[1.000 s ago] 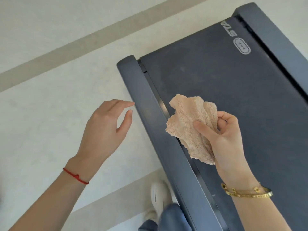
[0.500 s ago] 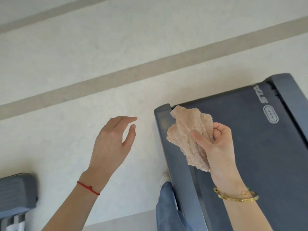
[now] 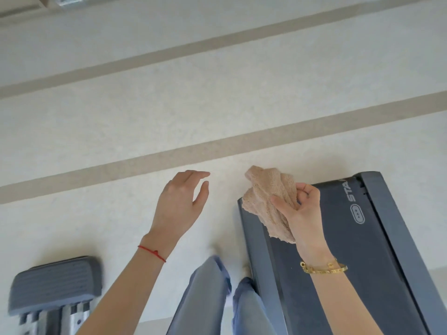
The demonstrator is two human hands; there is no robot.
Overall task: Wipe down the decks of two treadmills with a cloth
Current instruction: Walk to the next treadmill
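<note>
The cloth (image 3: 268,204) is held bunched in the right hand (image 3: 300,209) above the treadmill (image 3: 343,238) deck's end, the left hand (image 3: 180,206) spread idle; it must next be pressed flat for wiping.

Bare floor (image 3: 169,117) beyond treadmill (image 3: 350,250)

A crumpled beige cloth (image 3: 268,206), fluffy in texture, is bunched in the air above the near-left corner of the treadmill (image 3: 377,238). The treadmill has a dark belt between 2 grey side rails, with white lettering near its end.
</note>
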